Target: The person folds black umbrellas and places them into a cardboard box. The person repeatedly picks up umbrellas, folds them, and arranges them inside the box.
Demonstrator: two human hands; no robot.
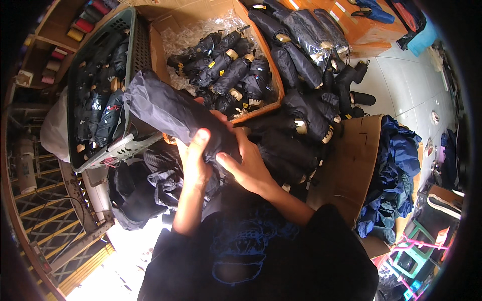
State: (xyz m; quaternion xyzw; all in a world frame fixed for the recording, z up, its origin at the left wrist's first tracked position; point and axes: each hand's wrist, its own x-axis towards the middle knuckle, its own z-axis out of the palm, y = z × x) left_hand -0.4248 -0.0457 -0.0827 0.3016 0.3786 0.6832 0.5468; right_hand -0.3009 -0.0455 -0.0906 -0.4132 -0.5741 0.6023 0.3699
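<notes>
**Folded umbrella wrapped up tight in both hands**

Folded umbrella (173, 113), dark canopy cloth bunched round it, sits right at centre, angled up and away to the person's left. Left hand (193, 158) has its fingers curled under and its thumb pressed flat on top, clamped on the near end. Right hand (248, 168) is clamped there too, thumb pointing across toward the left one, fingers hidden behind the cloth.

Judging the grip: the cloth looks slippery, so keeping both thumbs bearing down while the wrap is smoothed toward the far tip seems the way to stop it springing loose (loose folds would bulge).

Just beyond the fingertips, a cardboard box (160, 50) holds a heap of rolled dark umbrellas with pale handles, lying on clear plastic wrap. Left of the thumbs, a grey-green plastic basket (125, 22) is packed with more dark folded umbrellas. Right of the knuckles, a loose pile of umbrellas (306, 80) runs off toward the far wall, and a second cardboard box (351, 160) holds blue cloth (394, 175).
</notes>
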